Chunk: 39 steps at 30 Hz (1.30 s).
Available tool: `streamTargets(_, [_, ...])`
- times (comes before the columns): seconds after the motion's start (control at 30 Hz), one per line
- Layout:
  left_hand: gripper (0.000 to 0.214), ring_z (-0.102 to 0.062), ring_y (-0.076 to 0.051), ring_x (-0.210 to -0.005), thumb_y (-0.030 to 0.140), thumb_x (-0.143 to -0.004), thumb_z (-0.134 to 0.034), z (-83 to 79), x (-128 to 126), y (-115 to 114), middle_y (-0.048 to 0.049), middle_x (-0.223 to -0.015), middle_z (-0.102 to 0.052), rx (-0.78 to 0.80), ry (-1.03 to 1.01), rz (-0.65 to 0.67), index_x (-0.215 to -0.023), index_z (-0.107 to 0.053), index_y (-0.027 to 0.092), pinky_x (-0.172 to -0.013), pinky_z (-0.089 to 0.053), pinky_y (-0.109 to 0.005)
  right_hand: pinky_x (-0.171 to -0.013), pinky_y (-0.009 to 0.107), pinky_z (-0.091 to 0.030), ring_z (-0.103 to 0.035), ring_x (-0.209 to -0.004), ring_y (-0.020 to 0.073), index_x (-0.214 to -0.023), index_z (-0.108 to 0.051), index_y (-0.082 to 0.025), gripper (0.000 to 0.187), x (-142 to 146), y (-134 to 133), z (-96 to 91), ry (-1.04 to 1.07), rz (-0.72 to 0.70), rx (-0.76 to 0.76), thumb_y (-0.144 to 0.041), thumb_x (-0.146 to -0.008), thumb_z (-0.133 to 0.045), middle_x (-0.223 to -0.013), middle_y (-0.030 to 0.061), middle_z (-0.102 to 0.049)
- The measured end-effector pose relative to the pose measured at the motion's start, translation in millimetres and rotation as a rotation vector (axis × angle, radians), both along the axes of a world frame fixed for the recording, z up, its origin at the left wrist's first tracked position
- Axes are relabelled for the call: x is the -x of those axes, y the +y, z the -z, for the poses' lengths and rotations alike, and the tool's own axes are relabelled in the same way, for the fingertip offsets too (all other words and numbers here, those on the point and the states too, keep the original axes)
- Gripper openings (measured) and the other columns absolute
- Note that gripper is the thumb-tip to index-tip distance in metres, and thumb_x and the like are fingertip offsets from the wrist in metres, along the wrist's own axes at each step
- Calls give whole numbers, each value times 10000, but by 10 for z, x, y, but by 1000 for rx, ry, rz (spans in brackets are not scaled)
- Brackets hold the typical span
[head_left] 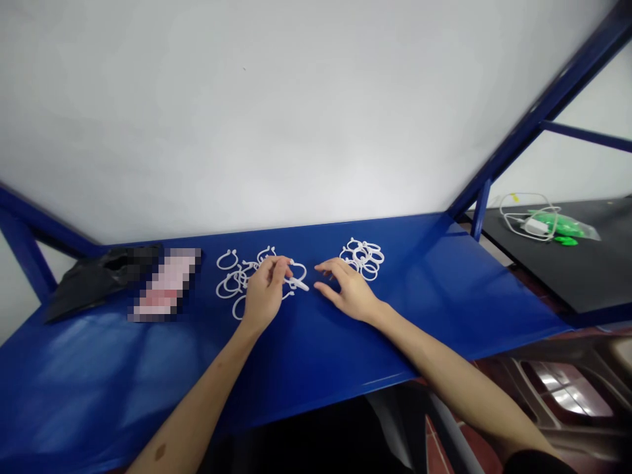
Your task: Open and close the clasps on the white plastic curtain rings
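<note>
White plastic shower curtain rings lie on the blue table in two groups. My left hand is over the right side of the left group of rings, thumb and fingers pinched on one white ring. That ring sticks out to the right of the fingertips, partly hidden by them. Just to its right, my right hand has its thumb and fingers apart and curved, with nothing seen between them. Behind the right hand lies the second group of rings, several overlapping one another. Some rings under my left hand are hidden.
The blue table meets a pale wall at the back. At left lie a black plastic bag and a blurred pink item. On a black table at right are a white cable with charger and a green bagged item.
</note>
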<state>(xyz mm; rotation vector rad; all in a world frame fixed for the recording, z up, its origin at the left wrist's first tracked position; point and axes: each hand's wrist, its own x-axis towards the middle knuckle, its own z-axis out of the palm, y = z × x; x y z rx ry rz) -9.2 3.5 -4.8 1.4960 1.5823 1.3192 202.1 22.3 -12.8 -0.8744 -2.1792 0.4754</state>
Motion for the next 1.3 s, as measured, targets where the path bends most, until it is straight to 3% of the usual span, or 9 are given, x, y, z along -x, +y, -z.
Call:
streamTargets(0.1, [343, -572, -147, -667, 491, -978, -461, 39, -50, -15, -5, -775, -658, 37, 1, 132, -956, -656, 210, -648, -463, -275, -801, 367, -578, -677, -885, 181, -1240, -524, -217, 312, 30, -23, 17, 47, -33, 106, -353, -974, -616, -1121, 91, -663])
streamTargets(0.2, [360, -583, -146, -671, 519, -974, -467, 74, -92, -30, -5, -786, -666, 66, -10, 220, -986, -654, 211, -658, -477, -276, -722, 321, -562, -682, -777, 157, -1162, -527, -215, 238, 42, -26, 35, 76, -61, 201, -345, -979, -606, -997, 50, -691])
streamTargets(0.47, [337, -583, -136, -655, 508, -966, -494, 81, -89, -16, 4, -783, -662, 96, -12, 252, -971, -647, 208, -666, -476, -278, -610, 275, -506, -663, -680, 145, -1110, -476, -222, 346, 77, -27, 86, 79, -20, 300, -372, -897, -704, -890, 7, -692])
streamTargets(0.6, [335, -589, -137, -672, 507, -972, -487, 75, -84, -21, 0, -795, -666, 82, -36, 205, -987, -640, 210, -660, -473, -272, -628, 288, -511, -658, -664, 147, -1183, -460, -215, 424, 84, -19, 98, 25, 8, 323, -334, -873, -724, -855, -10, -701])
streamTargets(0.7, [326, -584, -137, -668, 500, -977, -480, 57, -78, -24, -1, -798, -668, 62, -7, 149, -981, -636, 215, -648, -466, -271, -615, 274, -510, -644, -636, 135, -1219, -457, -205, 371, 72, 4, 117, 34, -8, 330, -261, -908, -651, -813, -22, -686])
streamTargets(0.97, [319, -573, -145, -590, 476, -972, -474, -21, 61, 43, -8, -782, -706, 33, 161, -32, -935, -658, 218, -596, -438, -288, -678, 299, -550, -632, -676, 136, -1299, -542, -220, 329, 18, 56, 104, 49, 19, 183, -205, -974, -488, -868, 13, -667])
streamTargets(1.03, [298, -588, -168, -613, 433, -973, -473, -5, 106, 71, -13, -770, -722, 35, 280, -38, -913, -670, 218, -638, -450, -312, -701, 314, -558, -626, -688, 139, -1307, -563, -220, 339, 12, 53, 77, 36, 33, 144, -200, -981, -468, -904, 28, -668])
streamTargets(1.13, [273, -628, -251, -803, 368, -973, -474, 57, 162, 116, -45, -789, -743, -18, 498, -17, -904, -691, 218, -774, -476, -384, -689, 309, -562, -620, -655, 135, -1325, -571, -222, 352, 9, 37, 37, 24, 33, 172, -203, -993, -457, -847, 12, -660])
streamTargets(1.3, [329, -589, -339, -1031, 360, -998, -440, 106, 183, 124, -141, -1064, -731, -190, 748, -110, -1074, -703, 177, -951, -444, -509, -601, 263, -563, -637, -563, 113, -1322, -565, -232, 335, 20, 8, 25, 86, 13, 342, -233, -1000, -475, -740, -35, -630])
